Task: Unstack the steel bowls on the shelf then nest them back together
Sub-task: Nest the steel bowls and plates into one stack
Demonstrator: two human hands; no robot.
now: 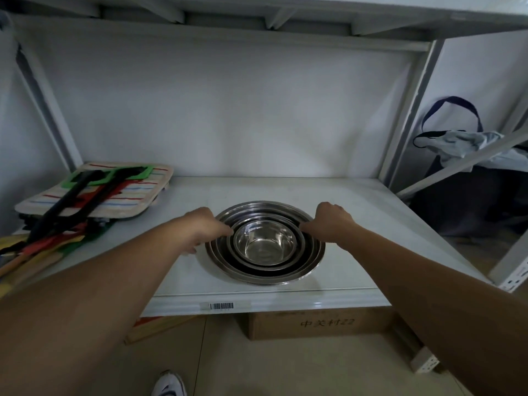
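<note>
Lifting the innermost bowl [264, 244] cleanly means pinching its rim at opposite sides and raising it straight, so the steel bowls [265, 242] beneath stay nested near the shelf's [357, 212] front edge, midway along. The left hand [201, 227] and right hand [333, 222] curl fingers onto the rims; which bowl they grip, I cannot tell. Utensils [71, 207] crowd the left end.

1. The nested steel bowls [265, 242] sit on the shelf [357, 224], near its front middle.
2. The left hand [204, 228] touches their left rims, the right hand [331, 224] their right.
3. Folded cloths [114, 195] lie far left, utensils [71, 207] on them.
4. A box [320, 324] stands below.
</note>
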